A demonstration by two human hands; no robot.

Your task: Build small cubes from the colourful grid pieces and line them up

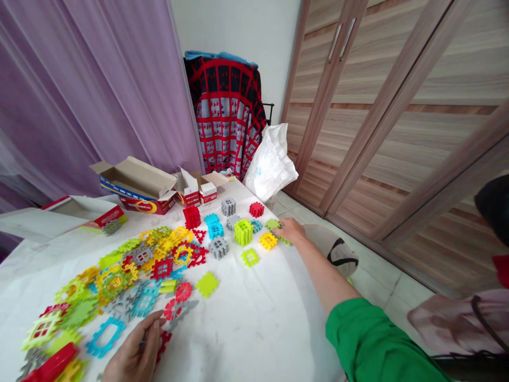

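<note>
My right hand [293, 232] reaches to the table's right edge, its fingers closed over a green toothed plastic building piece [273, 224]. A yellow building piece [268, 241] lies just left of it. My left hand [137, 347] is low at the front, fingers curled together; what they hold, if anything, is hidden. Beside its fingertips are a red piece [163, 345] partly covered by the hand and a red round piece [172, 309]. A blue frame-shaped piece [105, 337] lies to its left. In the middle stands a lime-green block [243, 232] of stacked pieces.
A mixed pile of building pieces [139, 260] covers the left of the white table [246, 329]. Several small stacks, including a red stack [192, 217] and a grey stack [218, 248], stand behind. Open cardboard boxes [139, 178] line the back edge. A white bag [270, 164] stands beyond.
</note>
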